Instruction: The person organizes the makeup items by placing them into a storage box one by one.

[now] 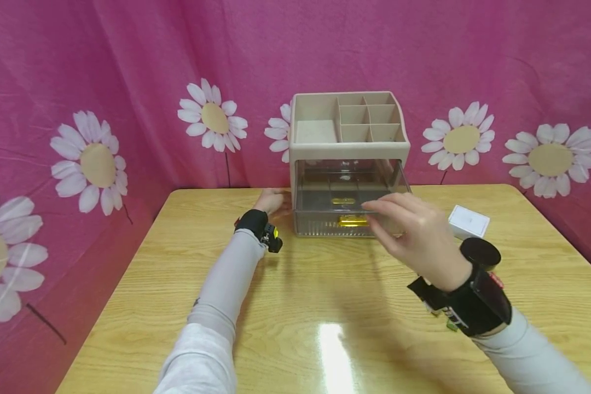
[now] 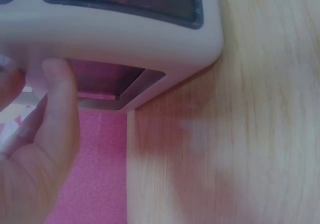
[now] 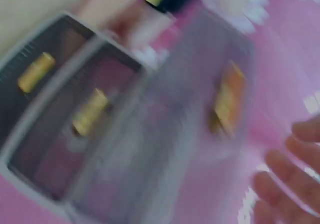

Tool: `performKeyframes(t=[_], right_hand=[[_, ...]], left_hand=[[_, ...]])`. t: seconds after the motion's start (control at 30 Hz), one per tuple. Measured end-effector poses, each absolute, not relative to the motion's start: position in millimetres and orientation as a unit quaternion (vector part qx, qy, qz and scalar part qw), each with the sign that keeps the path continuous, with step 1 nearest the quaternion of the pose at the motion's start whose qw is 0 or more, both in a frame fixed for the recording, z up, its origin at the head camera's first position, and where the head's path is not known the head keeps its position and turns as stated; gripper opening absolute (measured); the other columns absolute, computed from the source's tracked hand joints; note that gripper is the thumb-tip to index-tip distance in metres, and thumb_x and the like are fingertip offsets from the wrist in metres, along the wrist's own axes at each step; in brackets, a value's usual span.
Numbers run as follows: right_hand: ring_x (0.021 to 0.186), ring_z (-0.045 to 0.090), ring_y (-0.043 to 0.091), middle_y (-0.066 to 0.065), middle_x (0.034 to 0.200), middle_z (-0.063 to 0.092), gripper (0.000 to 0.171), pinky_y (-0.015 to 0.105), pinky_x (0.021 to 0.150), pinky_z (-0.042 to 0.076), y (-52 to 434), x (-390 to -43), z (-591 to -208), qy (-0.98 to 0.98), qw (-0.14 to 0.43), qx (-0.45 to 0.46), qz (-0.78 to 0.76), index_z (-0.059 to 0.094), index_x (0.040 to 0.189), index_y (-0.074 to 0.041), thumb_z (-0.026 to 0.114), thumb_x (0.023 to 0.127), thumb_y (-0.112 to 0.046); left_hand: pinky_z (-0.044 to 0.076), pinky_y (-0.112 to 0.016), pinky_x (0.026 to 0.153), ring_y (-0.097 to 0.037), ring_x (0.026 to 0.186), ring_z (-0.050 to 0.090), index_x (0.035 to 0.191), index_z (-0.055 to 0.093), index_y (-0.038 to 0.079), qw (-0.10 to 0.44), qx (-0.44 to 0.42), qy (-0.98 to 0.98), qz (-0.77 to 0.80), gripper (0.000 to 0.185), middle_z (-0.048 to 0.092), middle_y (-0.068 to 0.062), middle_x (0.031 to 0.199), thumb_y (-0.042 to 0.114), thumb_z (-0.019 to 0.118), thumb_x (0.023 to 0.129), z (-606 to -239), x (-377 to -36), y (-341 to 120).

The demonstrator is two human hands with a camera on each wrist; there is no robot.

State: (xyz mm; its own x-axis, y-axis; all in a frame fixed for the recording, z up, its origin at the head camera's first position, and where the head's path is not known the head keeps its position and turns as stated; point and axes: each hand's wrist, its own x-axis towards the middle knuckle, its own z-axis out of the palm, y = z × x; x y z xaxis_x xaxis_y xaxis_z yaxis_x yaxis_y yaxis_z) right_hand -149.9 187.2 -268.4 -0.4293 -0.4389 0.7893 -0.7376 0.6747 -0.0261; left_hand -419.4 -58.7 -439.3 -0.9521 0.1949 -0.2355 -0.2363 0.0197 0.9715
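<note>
A beige desk organizer point(image 1: 347, 139) with open top compartments stands at the table's far middle. It has clear drawers point(image 1: 347, 205) with gold handles point(image 1: 352, 220). My left hand point(image 1: 274, 201) rests against the organizer's left side. In the left wrist view its thumb point(image 2: 62, 98) lies straight on the beige casing point(image 2: 125, 38). My right hand point(image 1: 413, 230) hovers just in front of the drawers with fingers extended, holding nothing. The right wrist view is blurred: the clear drawer front point(image 3: 150, 134), a gold handle point(image 3: 227, 101) and my fingertips point(image 3: 285, 184) at the lower right.
A small white box point(image 1: 468, 221) lies on the wooden table point(image 1: 325, 306) to the right of the organizer, just behind my right wrist. Pink cloth with white daisies point(image 1: 98, 164) hangs behind and to the left. The table's front edge is out of view.
</note>
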Motion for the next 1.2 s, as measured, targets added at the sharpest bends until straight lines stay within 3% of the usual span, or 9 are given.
performKeyframes(t=[0.17,0.27,0.33,0.47,0.6,0.7,0.8,0.93,1.2], right_hand=[[0.062,0.052,0.013,0.008,0.091,0.066,0.022,0.019,0.049,0.039,232.7,-148.8,-241.1,-0.902,0.293,0.253,0.19,0.068,0.098,-0.005,0.072,0.076,-0.01],[0.071,0.056,0.024,0.015,0.099,0.065,0.028,0.033,0.06,0.048,264.2,-155.1,-236.2,-0.944,0.209,0.182,0.179,0.064,0.105,-0.002,0.07,0.081,-0.017],[0.088,0.057,0.036,0.022,0.105,0.061,0.037,0.047,0.07,0.048,284.9,-162.0,-239.5,-0.962,0.147,0.142,0.184,0.06,0.111,0.001,0.067,0.084,-0.023],[0.098,0.051,0.048,0.033,0.112,0.052,0.05,0.058,0.075,0.044,322.9,-177.4,-258.2,-0.977,0.044,0.086,0.19,0.05,0.119,0.008,0.062,0.087,-0.028],[0.094,0.05,0.052,0.04,0.109,0.049,0.053,0.056,0.072,0.046,352.7,-194.2,-283.4,-0.981,0.012,0.081,0.177,0.048,0.117,0.015,0.066,0.083,-0.022],[0.092,0.05,0.053,0.043,0.105,0.049,0.057,0.053,0.068,0.048,369.5,-203.4,-299.8,-0.985,-0.02,0.064,0.161,0.047,0.114,0.018,0.068,0.081,-0.023],[0.091,0.05,0.053,0.043,0.106,0.047,0.063,0.053,0.066,0.048,382.5,-208.4,-313.2,-0.986,-0.067,0.033,0.151,0.044,0.116,0.018,0.067,0.081,-0.03],[0.089,0.05,0.048,0.042,0.11,0.046,0.071,0.055,0.067,0.046,394.9,-211.6,-330.5,-0.984,-0.104,0.007,0.146,0.043,0.117,0.016,0.068,0.078,-0.038],[0.093,0.047,0.049,0.043,0.114,0.04,0.075,0.058,0.073,0.044,404.3,-213.7,-353.9,-0.979,-0.138,-0.005,0.148,0.042,0.117,0.015,0.07,0.074,-0.039]], left_hand=[[0.053,-0.036,0.08,-0.021,0.079,0.061,0.123,0.05,-0.007,0.158,-0.027,0.714,0.682,0.037,0.062,-0.017,0.095,-0.006,0.047,0.087,-402.6,-383.2,-54.7],[0.047,-0.041,0.091,-0.026,0.088,0.058,0.125,0.048,-0.008,0.161,-0.033,0.715,0.68,0.036,0.058,-0.02,0.103,-0.006,0.044,0.089,-384.9,-365.0,-52.4],[0.043,-0.043,0.095,-0.028,0.093,0.057,0.125,0.049,-0.008,0.163,-0.035,0.715,0.679,0.036,0.057,-0.022,0.107,-0.006,0.044,0.09,-377.5,-357.7,-51.7],[0.051,-0.038,0.085,-0.025,0.084,0.06,0.119,0.053,-0.009,0.163,-0.025,0.709,0.686,0.033,0.061,-0.019,0.096,-0.007,0.045,0.088,-384.6,-366.9,-54.7],[0.053,-0.035,0.079,-0.021,0.077,0.061,0.118,0.054,-0.008,0.159,-0.027,0.713,0.682,0.032,0.062,-0.015,0.09,-0.006,0.046,0.087,-385.0,-369.9,-55.5],[0.049,-0.038,0.089,-0.024,0.088,0.059,0.123,0.051,-0.007,0.16,-0.043,0.723,0.671,0.034,0.06,-0.02,0.103,-0.005,0.046,0.089,-376.4,-362.0,-52.5],[0.051,-0.038,0.084,-0.026,0.088,0.06,0.117,0.056,-0.005,0.158,-0.036,0.708,0.687,0.03,0.061,-0.022,0.103,-0.005,0.05,0.087,-391.1,-375.2,-55.0],[0.055,-0.037,0.071,-0.025,0.077,0.064,0.107,0.061,-0.005,0.148,-0.01,0.688,0.711,0.025,0.065,-0.02,0.09,-0.007,0.052,0.083,-427.1,-407.4,-59.6],[0.054,-0.036,0.078,-0.023,0.084,0.064,0.118,0.057,-0.004,0.167,-0.019,0.709,0.685,0.031,0.066,-0.016,0.096,-0.003,0.048,0.088,-418.4,-401.4,-57.8]])
